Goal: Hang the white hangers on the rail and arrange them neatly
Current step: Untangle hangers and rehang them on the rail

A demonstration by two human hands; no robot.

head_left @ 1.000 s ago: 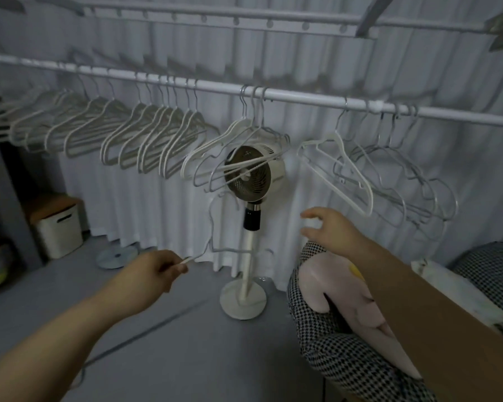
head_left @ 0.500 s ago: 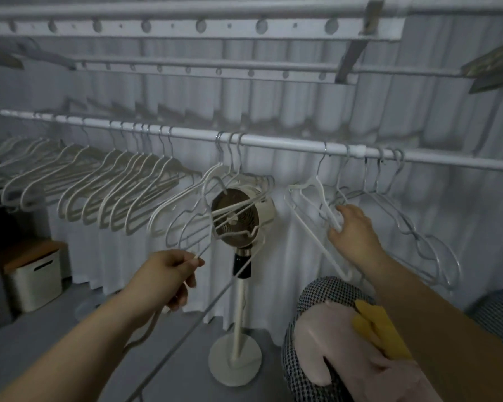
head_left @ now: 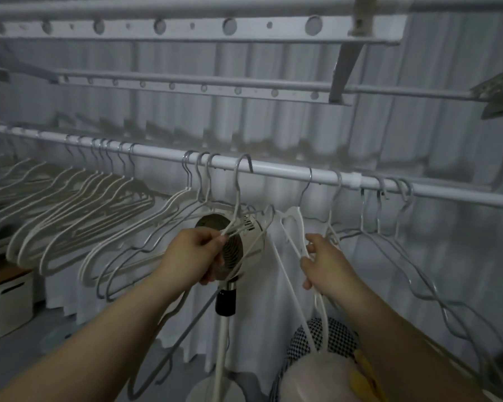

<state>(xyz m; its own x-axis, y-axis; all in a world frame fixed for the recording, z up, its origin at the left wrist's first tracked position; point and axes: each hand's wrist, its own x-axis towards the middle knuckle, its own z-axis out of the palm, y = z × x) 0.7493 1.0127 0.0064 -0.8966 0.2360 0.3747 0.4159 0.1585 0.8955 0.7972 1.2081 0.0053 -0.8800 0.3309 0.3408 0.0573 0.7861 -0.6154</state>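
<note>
- The rail [head_left: 285, 171] runs above both sets of fingers; the hung hangers [head_left: 79, 216] crowd to their left.
- The left hand [head_left: 198, 253] pinches a white hanger [head_left: 236, 198] under its hook, which looks to be just over the rail, so this is the hanging step.
- The right hand [head_left: 323, 264] grips a neighbouring hanger [head_left: 292, 213]. The next move calls for letting go and evening the spacing.

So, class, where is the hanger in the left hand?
Centre of the head view: the hanger, pinched by the left hand, hooks over the rail in front of the fan, left of the right hand.
</note>
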